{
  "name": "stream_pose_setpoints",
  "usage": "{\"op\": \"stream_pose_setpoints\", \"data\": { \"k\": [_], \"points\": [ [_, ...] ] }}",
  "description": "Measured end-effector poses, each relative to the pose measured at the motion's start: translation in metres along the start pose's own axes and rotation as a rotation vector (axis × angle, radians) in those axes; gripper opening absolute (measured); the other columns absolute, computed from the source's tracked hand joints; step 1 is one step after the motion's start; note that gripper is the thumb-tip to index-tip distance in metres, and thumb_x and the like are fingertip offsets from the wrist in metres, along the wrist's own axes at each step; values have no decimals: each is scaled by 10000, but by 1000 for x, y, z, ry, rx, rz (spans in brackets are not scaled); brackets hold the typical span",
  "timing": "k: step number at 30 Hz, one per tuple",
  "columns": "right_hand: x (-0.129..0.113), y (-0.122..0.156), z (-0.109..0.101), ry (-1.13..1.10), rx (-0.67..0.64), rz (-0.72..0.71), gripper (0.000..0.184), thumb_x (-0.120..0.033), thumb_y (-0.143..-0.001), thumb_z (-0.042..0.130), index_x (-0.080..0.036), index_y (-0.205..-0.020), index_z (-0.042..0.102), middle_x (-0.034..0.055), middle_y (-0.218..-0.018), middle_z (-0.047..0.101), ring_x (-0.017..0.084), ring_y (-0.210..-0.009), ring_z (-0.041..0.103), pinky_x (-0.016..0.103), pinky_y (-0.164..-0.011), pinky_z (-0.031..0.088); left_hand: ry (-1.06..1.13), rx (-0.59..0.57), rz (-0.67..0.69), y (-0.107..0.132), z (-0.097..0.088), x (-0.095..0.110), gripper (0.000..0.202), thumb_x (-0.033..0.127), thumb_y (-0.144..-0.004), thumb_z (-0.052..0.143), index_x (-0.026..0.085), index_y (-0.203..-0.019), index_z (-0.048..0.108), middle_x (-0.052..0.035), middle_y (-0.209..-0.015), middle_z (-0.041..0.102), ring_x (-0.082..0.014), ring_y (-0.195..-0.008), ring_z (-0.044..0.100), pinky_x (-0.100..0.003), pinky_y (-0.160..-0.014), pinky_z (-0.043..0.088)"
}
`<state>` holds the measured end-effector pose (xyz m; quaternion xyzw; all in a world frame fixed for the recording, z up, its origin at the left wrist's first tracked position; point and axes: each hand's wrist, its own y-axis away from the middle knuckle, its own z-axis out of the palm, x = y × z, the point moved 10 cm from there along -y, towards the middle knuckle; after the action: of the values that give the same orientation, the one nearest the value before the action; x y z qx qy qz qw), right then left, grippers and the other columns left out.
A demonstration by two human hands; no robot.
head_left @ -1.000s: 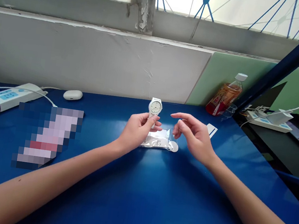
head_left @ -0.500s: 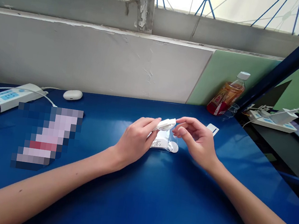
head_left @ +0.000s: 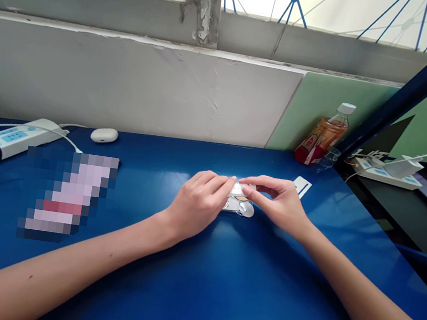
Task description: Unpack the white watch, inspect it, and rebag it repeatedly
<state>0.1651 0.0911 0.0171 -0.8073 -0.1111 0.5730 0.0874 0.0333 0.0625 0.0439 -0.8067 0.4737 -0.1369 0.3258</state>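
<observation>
Your right hand [head_left: 279,201] has closed, thumb and fingers pinching the white watch [head_left: 238,189] that your left hand [head_left: 200,199] grips, fingers curled. Seemingly steadied, it sits between them, by the clear packet [head_left: 234,206] mid-table [head_left: 179,293].

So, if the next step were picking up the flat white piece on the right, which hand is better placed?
Right, most likely: the right hand is just beside the flat white piece, while the left hand is farther off. Both have fingers on the small white item, though.
</observation>
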Motion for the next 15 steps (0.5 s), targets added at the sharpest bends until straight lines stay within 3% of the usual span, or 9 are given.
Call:
{"op": "stream_pose_setpoints", "data": {
  "k": [4, 10, 15],
  "points": [
    [6, -5, -5, -15, -16, 20, 246, -395, -835, 726, -210, -982, 794, 58, -890, 784, 208, -751, 706, 326, -662, 563, 146, -84, -35, 0, 12, -7, 318, 222, -985, 533, 74, -1264, 569, -139, -1140, 699, -277, -1036, 636, -423, -899, 535],
    [13, -11, -26, 55, 92, 16, 243, -383, -822, 717, -192, -951, 793, 55, -810, 767, 194, -697, 690, 317, -654, 556, 247, -390, -182, 12, 46, -25, 793, 501, -859, 704, 25, -1426, 420, -233, -1391, 550, -367, -1286, 508, -485, -1051, 442],
    [16, -13, -40, 232, 155, 44, 183, -300, -789, 667, -173, -844, 788, 48, -746, 749, 182, -642, 653, 291, -588, 493, 302, -443, -222, 20, 57, -32, 730, 520, -875, 676, 85, -1412, 442, -203, -1405, 545, -353, -1270, 510, -497, -1040, 441]
  ]
}}
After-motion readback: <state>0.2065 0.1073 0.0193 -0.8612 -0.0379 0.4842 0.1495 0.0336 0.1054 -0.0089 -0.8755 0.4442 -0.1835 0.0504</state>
